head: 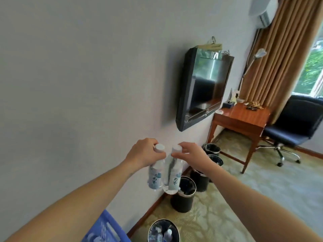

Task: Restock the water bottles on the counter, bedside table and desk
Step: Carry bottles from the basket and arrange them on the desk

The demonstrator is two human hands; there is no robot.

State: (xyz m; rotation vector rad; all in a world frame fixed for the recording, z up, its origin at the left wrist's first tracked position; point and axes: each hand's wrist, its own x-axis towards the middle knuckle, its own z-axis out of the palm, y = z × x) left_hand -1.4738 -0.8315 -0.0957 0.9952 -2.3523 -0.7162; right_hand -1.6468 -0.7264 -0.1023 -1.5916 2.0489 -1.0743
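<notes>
Both arms reach forward in front of a pale wall, each hand carrying a water bottle in the air below and to the left of the wall-mounted television. The left hand is closed around the neck of the left bottle, fingers wrapped just under its white cap. The right hand pinches the right bottle at its neck, thumb and fingers clamped beside the white cap. The two bottles hang nearly upright, side by side and just about touching, their white and blue labels facing the camera.

Below the television, along the skirting board, stands a row of dark bins on the patterned carpet. The nearest bin, at the bottom edge of the view, holds what look like plastic bottles. To its left, a corner of a blue crate shows under the left forearm.

Right of the television stands a wooden desk against the wall, with a few small items at its far end that are too small to tell apart. A floor lamp rises behind the desk, in front of tan curtains. A dark swivel chair sits to the right of the desk, near the window.
</notes>
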